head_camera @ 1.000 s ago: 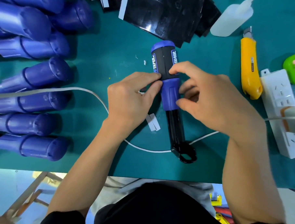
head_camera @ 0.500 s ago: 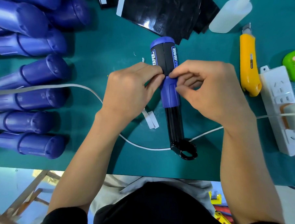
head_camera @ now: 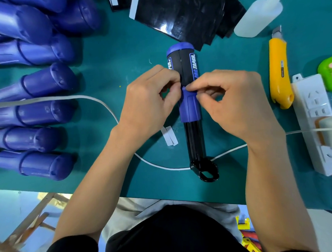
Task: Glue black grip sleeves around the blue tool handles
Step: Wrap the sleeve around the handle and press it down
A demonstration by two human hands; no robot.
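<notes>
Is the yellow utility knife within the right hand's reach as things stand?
Likely yes: the yellow utility knife lies on open mat just right of the right hand, nothing between them. That hand must first release the black grip sleeve it pinches.

Left of the blue plastic tool handle [head_camera: 190, 107]: bare teal mat [head_camera: 120, 51], crossed by a thin white cable [head_camera: 95, 98], then walled off by a row of blue plastic handles [head_camera: 45, 83]. Beyond its far end: a stack of glossy black sheets [head_camera: 190, 14] and a white squeeze bottle [head_camera: 255, 17]. To its right: a narrow bare strip of mat, then a yellow utility knife [head_camera: 279, 73] and a white power strip [head_camera: 317, 119]. Tight against both flanks: left hand [head_camera: 147, 103] and right hand [head_camera: 236, 103], pinching it.
</notes>
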